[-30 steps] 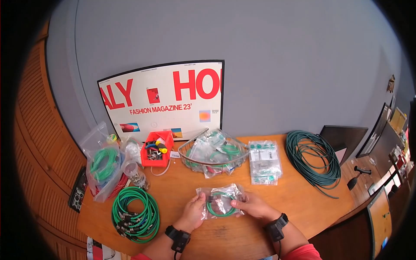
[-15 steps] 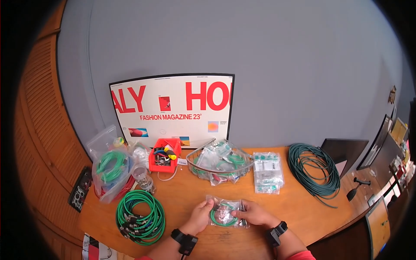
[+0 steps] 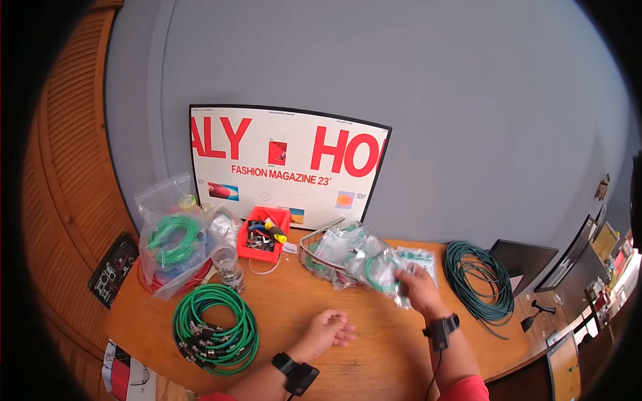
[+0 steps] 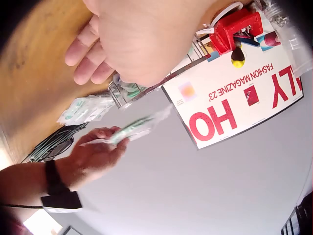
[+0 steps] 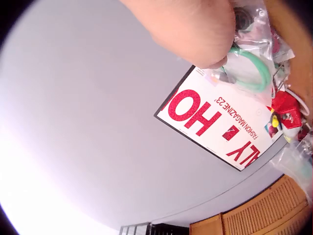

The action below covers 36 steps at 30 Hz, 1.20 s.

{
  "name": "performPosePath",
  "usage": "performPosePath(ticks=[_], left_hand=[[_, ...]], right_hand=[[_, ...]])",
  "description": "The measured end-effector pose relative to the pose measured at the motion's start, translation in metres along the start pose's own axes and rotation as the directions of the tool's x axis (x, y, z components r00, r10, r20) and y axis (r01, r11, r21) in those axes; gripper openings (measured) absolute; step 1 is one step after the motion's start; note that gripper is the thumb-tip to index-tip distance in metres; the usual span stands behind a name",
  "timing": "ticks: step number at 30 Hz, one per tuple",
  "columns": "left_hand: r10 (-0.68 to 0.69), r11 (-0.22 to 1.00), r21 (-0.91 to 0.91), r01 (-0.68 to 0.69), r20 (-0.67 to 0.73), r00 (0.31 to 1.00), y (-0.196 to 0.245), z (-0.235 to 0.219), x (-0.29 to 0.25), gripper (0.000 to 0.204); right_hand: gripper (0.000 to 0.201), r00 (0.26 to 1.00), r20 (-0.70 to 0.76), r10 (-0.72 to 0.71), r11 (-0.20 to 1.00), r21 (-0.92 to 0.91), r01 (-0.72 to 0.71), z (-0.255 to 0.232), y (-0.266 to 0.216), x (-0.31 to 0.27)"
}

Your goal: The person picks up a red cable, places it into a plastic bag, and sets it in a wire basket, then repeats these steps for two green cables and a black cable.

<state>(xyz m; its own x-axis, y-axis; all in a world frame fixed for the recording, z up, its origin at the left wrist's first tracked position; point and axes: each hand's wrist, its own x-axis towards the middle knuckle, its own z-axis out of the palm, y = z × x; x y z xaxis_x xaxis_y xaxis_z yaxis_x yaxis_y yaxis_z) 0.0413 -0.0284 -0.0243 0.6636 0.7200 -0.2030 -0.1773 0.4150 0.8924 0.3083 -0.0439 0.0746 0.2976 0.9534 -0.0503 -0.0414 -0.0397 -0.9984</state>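
In the head view my right hand (image 3: pixel 420 289) pinches a clear plastic bag (image 3: pixel 378 271) with a coiled green cable inside, held over the right side of the wire basket (image 3: pixel 322 228). That basket is heaped with similar clear bags. The bagged green cable (image 5: pixel 254 73) hangs below the fingers in the right wrist view, and the left wrist view shows the bag almost edge-on. My left hand (image 3: pixel 328 332) holds nothing; its fingers are loosely bent over the wooden table (image 3: pixel 374 361), in front of the basket.
Behind the basket stands a monitor (image 3: pixel 294 194). To its left are a red bin (image 3: pixel 257 254) of tools and small parts, a jar (image 3: pixel 227 267) and a bag of green cable (image 3: pixel 175 240). Coiled green cables (image 3: pixel 214 331) lie front left, a dark coil (image 3: pixel 478 281) at right, flat packets (image 3: pixel 421 255) beside the basket.
Both hands held the bagged cable above the table; my left hand has released it. My right hand has carried the bag forward and right, over the basket. The head view has shifted.
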Motion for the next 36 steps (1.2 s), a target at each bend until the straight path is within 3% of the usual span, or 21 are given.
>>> performPosePath(ticks=[2, 7, 8, 9, 10, 11, 12, 13, 14, 16, 18, 20, 23, 26, 28, 30, 32, 33, 35, 36], left_hand=[[-0.008, 1.000, 0.028, 0.008, -0.005, 1.000, 0.002, 0.003, -0.001, 0.030], [-0.009, 0.999, 0.041, 0.010, -0.014, 1.000, 0.001, 0.002, 0.000, 0.030], [-0.022, 0.999, 0.039, 0.022, -0.010, 1.000, 0.001, 0.001, 0.001, 0.031], [-0.036, 0.999, 0.037, 0.036, -0.007, 0.999, 0.001, 0.001, 0.001, 0.031], [-0.036, 0.999, 0.038, 0.037, -0.014, 0.999, -0.001, 0.001, 0.001, 0.031], [-0.038, 0.999, 0.028, 0.038, -0.010, 0.999, -0.002, 0.001, 0.001, 0.031], [-0.038, 0.999, 0.016, 0.039, -0.004, 0.999, -0.002, 0.000, 0.002, 0.031], [-0.035, 0.999, 0.013, 0.035, -0.008, 0.999, 0.000, 0.000, 0.001, 0.031], [-0.049, 0.998, 0.023, 0.050, -0.010, 0.999, 0.002, 0.002, 0.000, 0.031], [-0.064, 0.998, 0.027, 0.064, -0.013, 0.998, 0.002, 0.003, 0.001, 0.030], [-0.055, 0.998, 0.041, 0.055, -0.007, 0.998, -0.001, 0.003, 0.001, 0.030], [-0.068, 0.997, 0.045, 0.068, -0.005, 0.998, 0.001, 0.002, 0.001, 0.030], [-0.060, 0.997, 0.051, 0.060, 0.004, 0.998, -0.003, 0.001, 0.002, 0.030], [-0.038, 0.997, 0.065, 0.037, 0.010, 0.999, -0.011, 0.000, 0.007, 0.030], [-0.021, 0.996, 0.090, 0.018, 0.030, 0.999, -0.015, -0.001, 0.008, 0.029], [-0.006, 0.995, 0.096, 0.007, -0.009, 1.000, -0.014, 0.000, 0.008, 0.029], [-0.045, 0.994, 0.097, 0.043, 0.024, 0.999, -0.010, 0.002, 0.008, 0.027], [-0.040, 0.995, 0.089, 0.039, 0.005, 0.999, -0.010, 0.001, 0.007, 0.027], [0.000, 0.992, 0.126, -0.004, 0.031, 1.000, -0.011, 0.002, 0.006, 0.026], [0.000, 0.992, 0.124, -0.003, 0.026, 1.000, -0.011, 0.002, 0.006, 0.026]], right_hand=[[0.028, 1.000, -0.022, -0.012, 0.997, 0.070, 0.014, 0.006, -0.009, 0.035], [0.025, 0.992, 0.115, -0.047, 0.993, 0.108, 0.034, 0.022, -0.009, 0.131], [0.032, 0.997, 0.018, 0.072, 0.988, -0.141, -0.069, 0.023, -0.010, 0.147], [0.039, 0.981, -0.105, 0.163, 0.909, -0.369, -0.191, 0.026, -0.008, 0.157], [0.039, 0.981, -0.098, 0.165, 0.910, -0.368, -0.190, 0.029, 0.001, 0.162], [0.047, 0.963, -0.196, -0.184, 0.709, -0.705, -0.008, 0.033, 0.012, 0.164], [0.054, 0.840, -0.139, -0.525, 0.349, -0.935, 0.064, 0.038, 0.019, 0.166], [0.052, 0.875, -0.090, -0.476, 0.287, -0.956, 0.058, 0.059, -0.008, 0.135], [0.052, 0.875, -0.083, -0.477, 0.282, -0.957, 0.063, 0.065, -0.006, 0.136], [0.048, 0.868, 0.256, -0.426, 0.074, -0.946, 0.315, 0.073, -0.002, 0.134], [0.045, 0.889, 0.298, -0.348, 0.082, -0.935, 0.345, 0.078, 0.003, 0.135], [0.041, 0.939, 0.252, -0.233, 0.071, -0.959, 0.275, 0.083, 0.013, 0.147], [0.040, 0.919, 0.359, -0.161, 0.047, -0.928, 0.371, 0.077, 0.026, 0.176], [0.041, 0.922, 0.378, -0.084, 0.010, -0.925, 0.380, 0.073, 0.032, 0.186], [0.039, 0.922, 0.379, -0.076, 0.061, -0.921, 0.384, 0.074, 0.025, 0.179], [0.038, 0.919, 0.358, -0.167, 0.089, -0.922, 0.376, 0.075, 0.017, 0.162], [0.033, 0.862, 0.325, -0.389, 0.098, -0.916, 0.389, 0.077, 0.020, 0.147], [0.033, 0.857, 0.344, -0.384, 0.098, -0.908, 0.408, 0.084, 0.013, 0.131], [0.025, 0.642, 0.402, -0.653, 0.065, -0.814, 0.577, 0.094, -0.006, 0.088], [0.025, 0.641, 0.406, -0.652, 0.066, -0.811, 0.581, 0.094, -0.007, 0.069]])
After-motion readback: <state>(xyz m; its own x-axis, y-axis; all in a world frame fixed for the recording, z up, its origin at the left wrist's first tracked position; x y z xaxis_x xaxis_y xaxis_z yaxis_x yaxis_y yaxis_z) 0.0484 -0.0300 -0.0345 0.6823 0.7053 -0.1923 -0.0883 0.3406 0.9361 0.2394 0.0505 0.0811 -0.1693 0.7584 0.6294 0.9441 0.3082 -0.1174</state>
